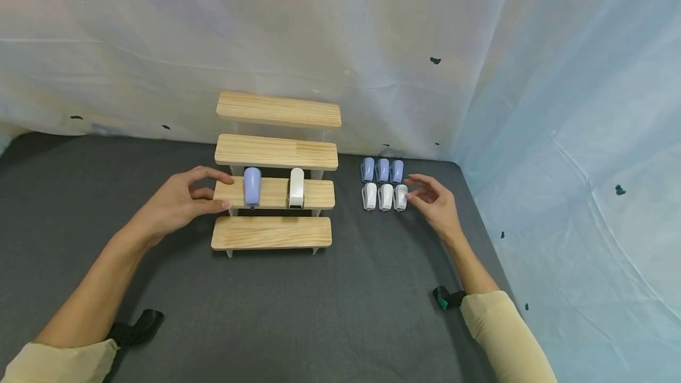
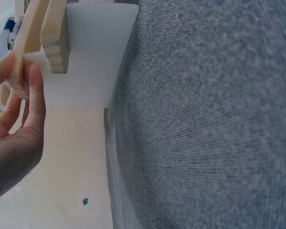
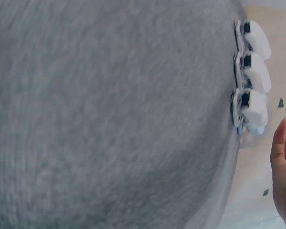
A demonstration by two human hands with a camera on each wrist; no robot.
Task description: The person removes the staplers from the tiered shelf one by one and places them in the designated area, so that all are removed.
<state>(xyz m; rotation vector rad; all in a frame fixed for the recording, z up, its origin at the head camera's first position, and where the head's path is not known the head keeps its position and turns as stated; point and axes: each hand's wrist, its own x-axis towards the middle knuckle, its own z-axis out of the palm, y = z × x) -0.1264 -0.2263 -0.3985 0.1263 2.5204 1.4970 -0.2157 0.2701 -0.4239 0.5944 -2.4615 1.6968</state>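
Note:
My left hand grips the left end of the second-lowest step of a wooden stepped display rack, thumb in front and fingers behind. On that step stand a blue mini stapler and a white mini stapler, set apart. My right hand, fingers loosely bent, hovers at the rightmost stapler of a row of white ones on the dark mat. In the right wrist view its fingertips show beside that white stapler, with a gap between them.
Behind the white row on the mat lies a row of blue mini staplers. The rack's other steps, such as the top one, rise toward a pale curtain at the back. Another curtain hangs along the right edge.

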